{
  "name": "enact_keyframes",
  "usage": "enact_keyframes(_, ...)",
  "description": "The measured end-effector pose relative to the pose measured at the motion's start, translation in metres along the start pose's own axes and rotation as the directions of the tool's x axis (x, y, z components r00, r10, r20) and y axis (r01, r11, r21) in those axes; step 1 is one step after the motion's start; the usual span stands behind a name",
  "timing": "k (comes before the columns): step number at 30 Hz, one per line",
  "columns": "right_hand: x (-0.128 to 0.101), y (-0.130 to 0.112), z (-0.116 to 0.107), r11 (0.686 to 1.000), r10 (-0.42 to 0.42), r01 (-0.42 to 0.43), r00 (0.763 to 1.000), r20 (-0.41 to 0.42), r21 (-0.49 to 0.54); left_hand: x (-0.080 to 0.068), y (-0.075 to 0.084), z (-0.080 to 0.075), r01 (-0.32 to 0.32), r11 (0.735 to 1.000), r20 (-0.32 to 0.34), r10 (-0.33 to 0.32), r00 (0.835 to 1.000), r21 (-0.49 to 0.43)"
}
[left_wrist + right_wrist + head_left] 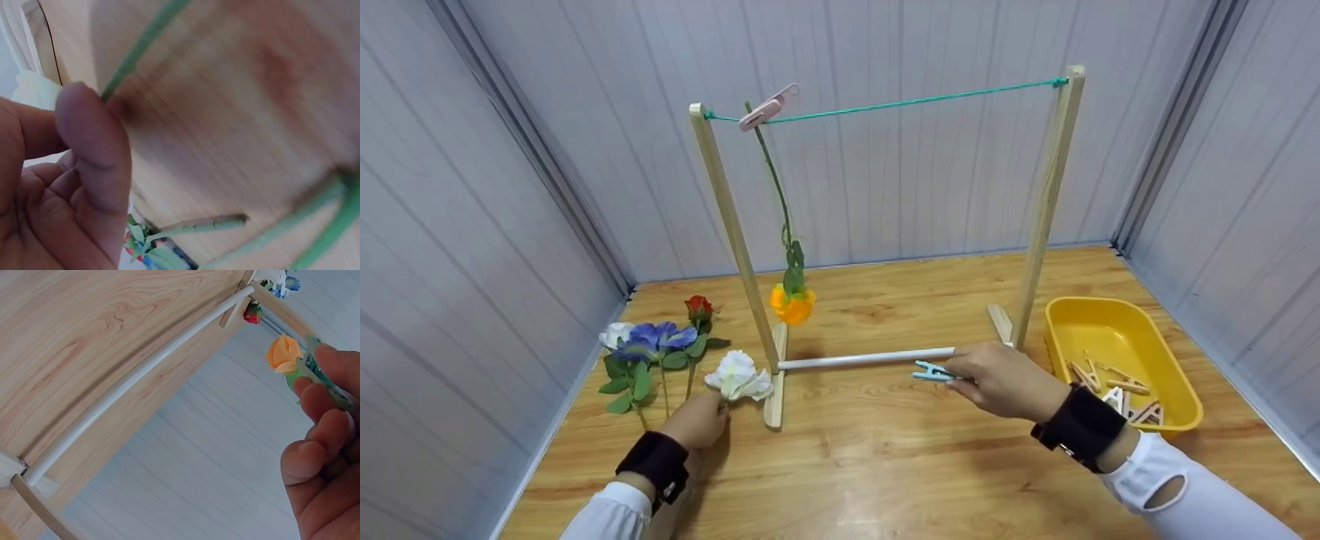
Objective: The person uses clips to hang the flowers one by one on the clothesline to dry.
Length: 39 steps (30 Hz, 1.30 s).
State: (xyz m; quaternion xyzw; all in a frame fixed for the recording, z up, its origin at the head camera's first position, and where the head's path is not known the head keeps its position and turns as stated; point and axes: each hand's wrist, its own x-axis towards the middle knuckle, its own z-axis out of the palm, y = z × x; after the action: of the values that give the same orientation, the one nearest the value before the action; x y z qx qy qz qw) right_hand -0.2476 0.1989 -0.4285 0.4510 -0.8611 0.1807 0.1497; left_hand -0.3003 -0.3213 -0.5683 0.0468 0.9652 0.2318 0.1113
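My left hand [699, 421] pinches the green stem [147, 37] of a white flower [739, 376] lying on the wooden table by the left foot of a wooden rack [733, 225]. My right hand [997, 379] grips a pale blue clothespin [931, 371] just in front of the rack's white bottom bar [866, 359]; the clothespin [326, 379] sits between thumb and fingers. A green cord [915, 101] spans the rack's top. An orange flower [792, 304] hangs head down from it, held by a pink clothespin [765, 109].
A yellow tray [1117, 330] with several wooden clothespins stands at the right. Blue, white and red flowers [656, 341] lie at the left near the wall. Grey panel walls close in the table on three sides.
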Motion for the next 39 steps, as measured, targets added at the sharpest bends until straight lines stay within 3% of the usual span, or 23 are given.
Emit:
enact_keyframes(1,0.0,0.0,0.0,1.0,0.0,0.0,1.0,0.003,-0.005,-0.016,0.022,-0.013,-0.02,1.0,-0.02,0.02,1.0,-0.018)
enact_keyframes(3,0.0,-0.001,0.0,1.0,0.001,-0.001,1.0,0.007,-0.011,-0.038,0.054,-0.032,-0.001,0.998,-0.028,-0.001,1.0,-0.065)
enact_keyframes(6,0.0,-0.001,0.0,1.0,0.001,-0.001,1.0,0.011,-0.019,-0.043,0.071,-0.043,0.007,0.991,-0.034,-0.012,0.999,-0.133)
enact_keyframes(11,0.0,-0.001,0.0,1.0,0.003,-0.003,1.0,0.012,-0.017,-0.023,0.062,-0.043,-0.014,0.968,-0.062,-0.002,0.998,-0.249)
enact_keyframes(17,-0.001,0.0,0.001,0.999,-0.024,0.023,0.999,-0.024,-0.026,-0.02,0.064,-0.044,-0.001,0.975,-0.129,-0.029,0.991,-0.222)
enact_keyframes(18,-0.001,0.0,0.001,0.999,-0.028,0.027,0.999,-0.032,-0.027,-0.014,0.054,-0.04,-0.02,0.98,-0.14,-0.008,0.99,-0.197)
enact_keyframes(20,-0.001,0.0,0.001,0.999,-0.034,0.033,0.998,-0.045,-0.029,-0.014,0.05,-0.038,-0.047,0.989,-0.169,0.023,0.985,-0.138)
enact_keyframes(24,-0.001,0.0,0.002,0.999,-0.032,0.03,0.998,-0.05,-0.033,-0.024,0.051,-0.036,-0.106,0.994,-0.175,0.103,0.979,-0.006)
enact_keyframes(26,-0.002,0.0,0.002,0.999,-0.032,0.031,0.998,-0.05,-0.032,-0.039,0.062,-0.039,-0.158,0.984,-0.17,0.17,0.971,0.084)
enact_keyframes(27,-0.002,0.0,0.002,0.999,-0.032,0.031,0.998,-0.051,-0.032,-0.044,0.065,-0.04,-0.198,0.972,-0.148,0.216,0.965,0.122)
enact_keyframes(29,-0.002,0.0,0.003,0.999,-0.031,0.03,0.998,-0.048,-0.029,-0.047,0.062,-0.039,-0.308,0.919,-0.129,0.346,0.929,0.244)
enact_keyframes(32,-0.002,0.0,0.004,0.999,-0.032,0.031,0.998,-0.047,-0.026,-0.05,0.054,-0.038,-0.444,0.799,-0.075,0.514,0.855,0.405)
enact_keyframes(34,-0.002,0.0,0.004,0.999,-0.033,0.032,0.998,-0.044,-0.027,-0.051,0.049,-0.038,-0.494,0.733,-0.042,0.577,0.816,0.468)
enact_keyframes(36,-0.002,0.0,0.005,0.999,-0.033,0.032,0.999,-0.042,-0.031,-0.052,0.045,-0.038,-0.519,0.699,-0.02,0.605,0.796,0.492)
enact_keyframes(39,-0.002,0.0,0.006,0.999,-0.031,0.03,0.999,-0.039,-0.027,-0.053,0.042,-0.038,-0.532,0.694,-0.027,0.62,0.784,0.484)
